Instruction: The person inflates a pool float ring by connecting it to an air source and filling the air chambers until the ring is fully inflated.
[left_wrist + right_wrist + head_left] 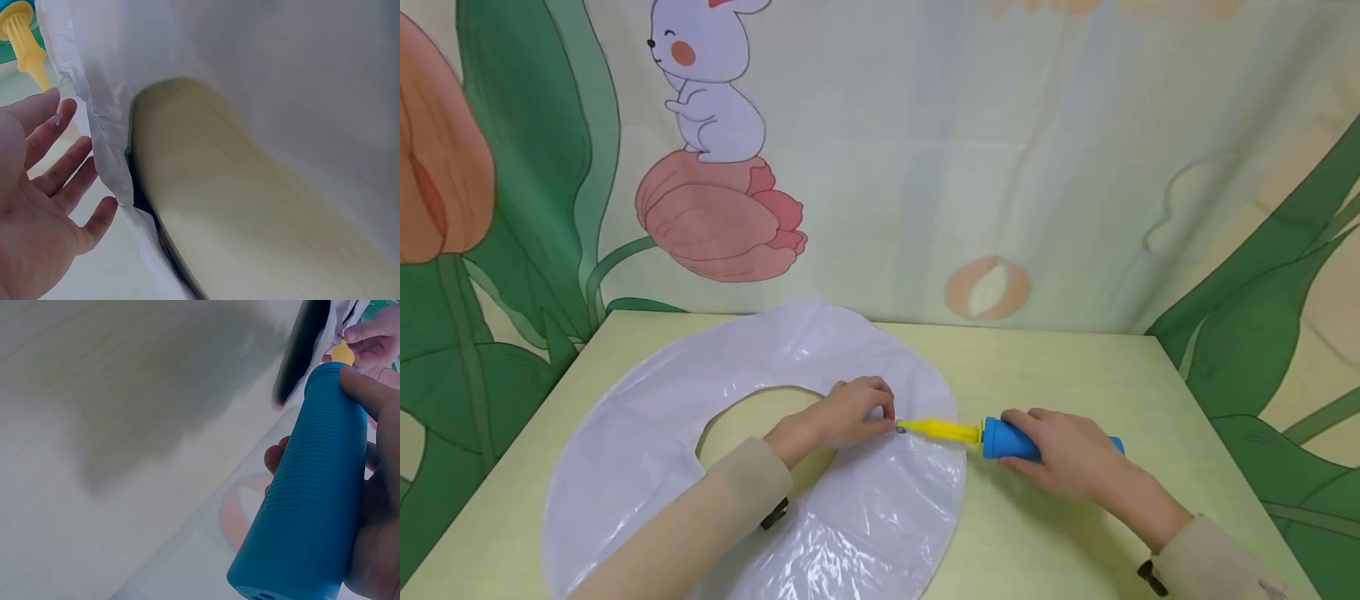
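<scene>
A white inflatable swim ring point(887, 508) lies on a pale yellow tabletop point(1075, 375), its shiny film creased and its round hole showing the table beneath. At the ring's 3 o'clock, the left hand point(855, 414) pinches a small clear valve point(57, 117) between thumb and index finger; its other three fingers stand loosely apart. The left forearm comes in across the ring from between 7 and 8 o'clock, in a beige sleeve point(700, 525).

Also toward 3 o'clock, a blue-and-yellow hand air pump point(1006, 440) reaches over the ring's outer edge, its tapered yellow nozzle point(951, 430) pointing to 9 o'clock. The nozzle's tip meets the left fingertips at the valve; whether it sits inside, I cannot tell. The right hand point(1067, 450) grips the pump's blue ribbed barrel, fingers curled round it, the forearm running off to 4 o'clock.

Behind the table hangs a printed backdrop point(887, 167), with a white rabbit point(722, 121) on a pink tulip point(715, 217) at 12 o'clock from the ring.
</scene>
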`<state>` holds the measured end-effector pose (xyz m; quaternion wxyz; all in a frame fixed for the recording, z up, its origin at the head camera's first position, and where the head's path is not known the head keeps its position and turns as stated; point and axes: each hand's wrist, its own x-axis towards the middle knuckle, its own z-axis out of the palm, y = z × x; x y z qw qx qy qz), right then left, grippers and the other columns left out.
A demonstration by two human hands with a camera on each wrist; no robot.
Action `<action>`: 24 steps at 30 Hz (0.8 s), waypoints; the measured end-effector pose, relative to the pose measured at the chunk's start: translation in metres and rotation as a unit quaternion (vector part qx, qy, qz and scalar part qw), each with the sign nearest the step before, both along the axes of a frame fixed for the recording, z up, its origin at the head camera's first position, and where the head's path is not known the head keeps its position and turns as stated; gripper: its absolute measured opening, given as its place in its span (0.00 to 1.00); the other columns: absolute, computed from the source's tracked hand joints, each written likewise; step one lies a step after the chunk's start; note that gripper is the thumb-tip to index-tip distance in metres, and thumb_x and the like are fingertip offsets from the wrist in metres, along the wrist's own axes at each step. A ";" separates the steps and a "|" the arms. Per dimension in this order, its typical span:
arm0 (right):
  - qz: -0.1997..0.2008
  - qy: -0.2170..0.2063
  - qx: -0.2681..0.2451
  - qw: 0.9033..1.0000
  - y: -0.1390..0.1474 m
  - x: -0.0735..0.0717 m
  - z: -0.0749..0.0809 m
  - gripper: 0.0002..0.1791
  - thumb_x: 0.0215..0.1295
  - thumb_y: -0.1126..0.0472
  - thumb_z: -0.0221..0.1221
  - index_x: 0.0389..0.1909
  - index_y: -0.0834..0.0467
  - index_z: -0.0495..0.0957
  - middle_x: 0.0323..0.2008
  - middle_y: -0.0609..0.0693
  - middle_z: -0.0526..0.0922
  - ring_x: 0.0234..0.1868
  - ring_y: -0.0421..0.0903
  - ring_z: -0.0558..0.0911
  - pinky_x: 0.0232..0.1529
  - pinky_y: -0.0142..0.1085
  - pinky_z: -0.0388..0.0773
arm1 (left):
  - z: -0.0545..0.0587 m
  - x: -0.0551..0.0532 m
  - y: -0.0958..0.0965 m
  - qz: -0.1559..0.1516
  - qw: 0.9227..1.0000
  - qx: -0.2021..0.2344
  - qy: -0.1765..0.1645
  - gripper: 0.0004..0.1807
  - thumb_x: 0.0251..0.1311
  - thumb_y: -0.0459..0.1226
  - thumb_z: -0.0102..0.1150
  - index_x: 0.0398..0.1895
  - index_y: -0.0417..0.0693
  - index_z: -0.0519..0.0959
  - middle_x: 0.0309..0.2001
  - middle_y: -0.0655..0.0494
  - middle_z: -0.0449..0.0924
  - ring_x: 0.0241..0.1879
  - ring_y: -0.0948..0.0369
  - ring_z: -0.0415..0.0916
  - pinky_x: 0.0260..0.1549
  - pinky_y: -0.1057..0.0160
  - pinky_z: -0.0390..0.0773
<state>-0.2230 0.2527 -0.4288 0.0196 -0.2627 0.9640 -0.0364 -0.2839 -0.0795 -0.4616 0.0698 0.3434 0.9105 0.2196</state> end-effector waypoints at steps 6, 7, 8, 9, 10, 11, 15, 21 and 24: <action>0.004 -0.009 0.014 1.000 -0.003 -0.001 0.009 0.34 0.64 0.40 0.69 0.64 0.57 0.77 0.45 0.53 0.84 0.37 0.47 0.81 0.40 0.48 0.83 | 0.003 0.001 0.004 0.014 1.000 -0.023 0.011 0.03 0.67 0.41 0.67 0.34 0.57 0.84 0.49 0.59 0.78 0.54 0.53 0.72 0.50 0.43 0.67; 0.003 -0.010 0.016 1.000 -0.003 -0.001 0.011 0.34 0.64 0.40 0.69 0.64 0.57 0.77 0.45 0.53 0.85 0.37 0.47 0.81 0.40 0.48 0.83 | 0.004 0.001 0.004 0.013 1.000 -0.022 0.011 0.03 0.67 0.41 0.67 0.34 0.57 0.85 0.48 0.59 0.78 0.53 0.53 0.72 0.49 0.43 0.67; 0.002 -0.010 0.017 1.000 -0.003 -0.001 0.012 0.34 0.64 0.40 0.69 0.64 0.57 0.77 0.45 0.54 0.85 0.37 0.47 0.81 0.40 0.48 0.83 | 0.005 0.001 0.005 0.011 1.000 -0.022 0.012 0.03 0.67 0.41 0.67 0.34 0.56 0.85 0.47 0.59 0.78 0.52 0.53 0.72 0.49 0.43 0.67; 0.002 -0.012 0.018 1.000 -0.002 -0.001 0.013 0.34 0.64 0.41 0.69 0.64 0.57 0.78 0.46 0.54 0.85 0.37 0.48 0.81 0.40 0.48 0.83 | 0.005 0.002 0.006 0.009 1.000 -0.022 0.012 0.03 0.67 0.41 0.67 0.35 0.56 0.85 0.46 0.60 0.78 0.51 0.54 0.72 0.49 0.43 0.67; 0.003 -0.012 0.018 1.000 -0.002 -0.001 0.014 0.34 0.63 0.41 0.69 0.64 0.57 0.78 0.46 0.54 0.85 0.38 0.48 0.82 0.40 0.48 0.83 | 0.006 0.002 0.006 0.007 1.000 -0.022 0.010 0.02 0.67 0.41 0.67 0.35 0.55 0.86 0.46 0.60 0.78 0.51 0.54 0.72 0.49 0.43 0.67; 0.004 -0.012 0.019 1.000 -0.001 -0.001 0.015 0.34 0.63 0.41 0.69 0.64 0.56 0.78 0.46 0.54 0.85 0.38 0.48 0.82 0.40 0.48 0.83 | 0.007 0.002 0.007 0.005 1.000 -0.023 0.009 0.02 0.67 0.41 0.67 0.36 0.55 0.86 0.45 0.60 0.78 0.51 0.54 0.72 0.50 0.43 0.67; 0.012 -0.005 0.022 1.000 0.001 -0.001 0.019 0.34 0.61 0.42 0.71 0.63 0.56 0.79 0.44 0.53 0.85 0.38 0.48 0.82 0.40 0.48 0.83 | 0.007 0.002 0.010 -0.005 1.000 -0.025 0.003 0.02 0.67 0.40 0.66 0.36 0.54 0.86 0.41 0.62 0.80 0.48 0.55 0.74 0.51 0.41 0.67; 0.041 0.023 0.026 0.999 -0.001 -0.004 0.030 0.33 0.57 0.46 0.75 0.60 0.57 0.81 0.37 0.51 0.83 0.33 0.45 0.81 0.35 0.44 0.82 | 0.005 0.002 0.013 -0.026 0.999 -0.027 0.017 0.02 0.67 0.38 0.67 0.35 0.54 0.86 0.35 0.66 0.82 0.41 0.61 0.74 0.47 0.50 0.72; 0.056 0.033 0.032 0.997 -0.003 -0.006 0.034 0.31 0.57 0.48 0.76 0.59 0.57 0.82 0.34 0.49 0.82 0.30 0.44 0.80 0.31 0.42 0.81 | 0.004 0.001 0.014 -0.038 0.998 -0.025 0.033 0.02 0.66 0.36 0.68 0.35 0.50 0.86 0.34 0.64 0.83 0.39 0.60 0.75 0.44 0.56 0.75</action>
